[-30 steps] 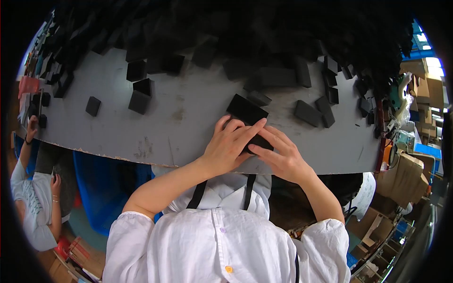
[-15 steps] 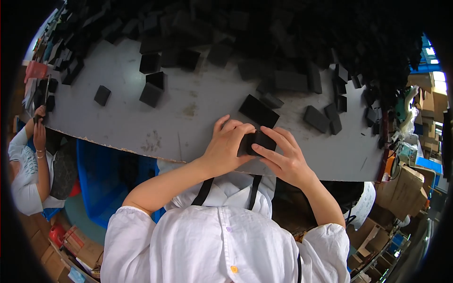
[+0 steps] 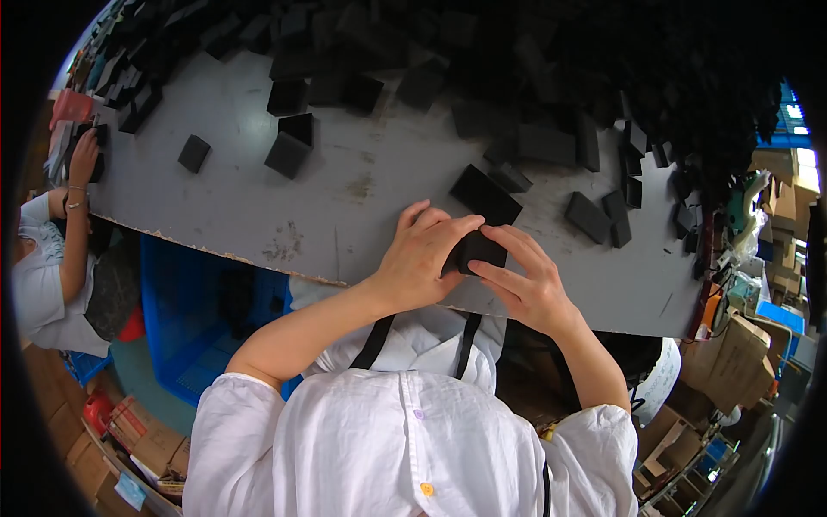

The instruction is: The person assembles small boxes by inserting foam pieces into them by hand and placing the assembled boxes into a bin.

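Note:
Near the front edge of the grey table (image 3: pixel 327 215), a small black block (image 3: pixel 482 250) is held between both hands. My left hand (image 3: pixel 422 258) grips its left side, with the fingers bent over it. From the right, my right hand (image 3: pixel 530 280) pinches the same block with thumb and fingers. Just beyond the fingertips lies a larger black block (image 3: pixel 487 196), flat on the table. Part of the held block is hidden behind my left fingers.
Many black blocks (image 3: pixel 547 144) are heaped across the far side. A loose block (image 3: pixel 195 153) lies at the left. A co-worker's hand (image 3: pixel 83 159) is at the table's left end. Below the table stands a blue crate (image 3: pixel 185 319); cardboard boxes (image 3: pixel 732 362) are at the right.
The view has shifted a little. Both hands have closed in around the small block, which has turned between them. The co-worker's arm has reached farther over the table.

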